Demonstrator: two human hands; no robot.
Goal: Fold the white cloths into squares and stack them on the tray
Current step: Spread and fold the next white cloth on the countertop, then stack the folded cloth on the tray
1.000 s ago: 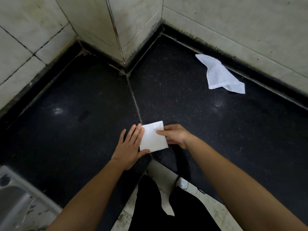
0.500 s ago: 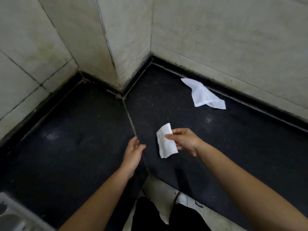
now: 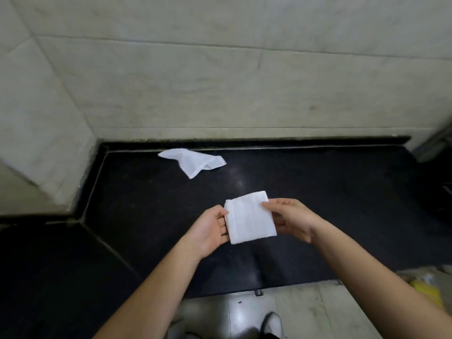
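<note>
A white cloth folded into a square is held up above the black counter. My left hand grips its left edge, fingers behind it. My right hand pinches its right edge, thumb on the front face. A second white cloth lies loose and crumpled on the counter near the back wall. No tray is in view.
The pale tiled wall runs along the counter's back, with a corner pillar at left. A metal object stands at the far right. The floor, a shoe and something yellow show below the counter's front edge.
The view has swung to the right. My right hand lifted the folded cloth off the counter, and my left hand, which had let go, now holds its left edge again.
</note>
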